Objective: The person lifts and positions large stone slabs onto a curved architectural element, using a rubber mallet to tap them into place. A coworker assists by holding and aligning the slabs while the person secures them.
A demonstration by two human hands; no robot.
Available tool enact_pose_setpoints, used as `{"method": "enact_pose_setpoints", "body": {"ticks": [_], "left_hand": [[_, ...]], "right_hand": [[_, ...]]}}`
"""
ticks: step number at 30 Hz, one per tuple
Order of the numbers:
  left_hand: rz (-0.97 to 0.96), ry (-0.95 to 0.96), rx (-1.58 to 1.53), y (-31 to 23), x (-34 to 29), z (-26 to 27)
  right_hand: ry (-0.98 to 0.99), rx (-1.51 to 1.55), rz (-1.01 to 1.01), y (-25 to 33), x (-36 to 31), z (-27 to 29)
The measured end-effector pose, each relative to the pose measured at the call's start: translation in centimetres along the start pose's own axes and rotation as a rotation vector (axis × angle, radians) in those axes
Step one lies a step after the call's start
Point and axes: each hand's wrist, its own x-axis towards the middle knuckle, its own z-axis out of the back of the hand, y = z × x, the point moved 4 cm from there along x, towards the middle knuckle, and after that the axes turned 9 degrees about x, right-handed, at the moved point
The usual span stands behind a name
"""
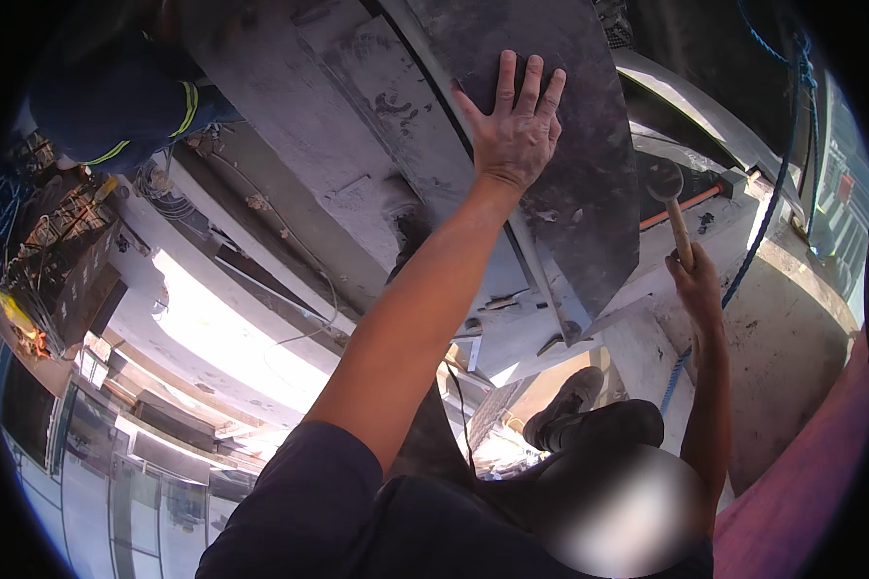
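My left hand [518,130] lies flat with its fingers spread on a dark, flat panel [594,207]. A long narrow metal strip [543,280] runs along the panel's left edge, close under my wrist. To the right, my right hand [697,282] is closed round the wooden handle of a mallet [664,180]. Its dark round head points up and away from me, near the panel's right edge. Whether the head touches anything behind it, I cannot tell.
At the far left is another person [116,106] in dark clothes with reflective bands. A blue rope [774,198] hangs at the right, near an orange-red bar [690,205]. Loose cables [179,203] lie at left. My shoe [570,400] shows below; glass-fronted structures [145,492] stand lower left.
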Motion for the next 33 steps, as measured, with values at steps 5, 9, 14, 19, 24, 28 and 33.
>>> {"method": "enact_pose_setpoints", "body": {"ticks": [5,9,14,19,24,28,33], "left_hand": [[0.021,-0.003,-0.006,0.7,0.0,0.2],[0.039,0.036,-0.013,1.1,0.0,0.7],[0.076,0.079,-0.085,1.2,-0.1,1.1],[0.109,0.053,-0.146,1.3,-0.3,1.1],[0.150,0.045,-0.142,0.8,-0.1,1.8],[0.257,-0.069,-0.156,1.2,-0.2,0.6],[0.764,-0.133,-0.077,-0.2,1.8,0.8]], "right_hand": [[0.057,-0.070,0.163,8.3,-0.4,1.9],[0.122,-0.214,0.177,13.7,1.1,2.1],[0.179,-0.376,0.169,15.2,4.6,1.9],[0.246,-0.575,0.265,15.4,6.5,2.9],[0.319,-0.536,0.376,13.8,9.0,4.0],[0.320,-0.412,0.420,11.5,15.3,7.4],[0.064,-0.149,0.522,6.2,27.3,4.2]]}}
